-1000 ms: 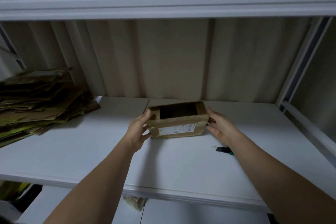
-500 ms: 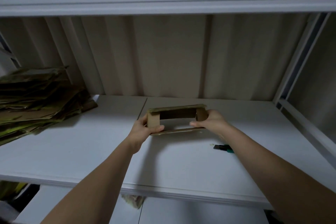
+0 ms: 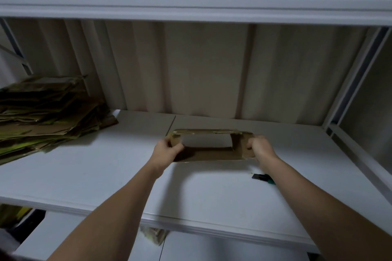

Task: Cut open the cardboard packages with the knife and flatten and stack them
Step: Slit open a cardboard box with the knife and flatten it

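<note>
We hold the cut-open cardboard box (image 3: 209, 146) above the shelf (image 3: 106, 176), left hand (image 3: 167, 151) and right hand (image 3: 259, 147) each with grip curled on an end wall. Risk: uneven squeeze makes it buckle crooked or slip, knocking the knife (image 3: 263, 177) just beside our right wrist; flattened stack (image 3: 42, 116) sits well apart at left.

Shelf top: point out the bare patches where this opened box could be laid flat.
Bare white shelf lies between the stack of flattened cardboard and the left hand, and along the front edge below the box. Tighter on the right: the knife lies beside the right hand.
</note>
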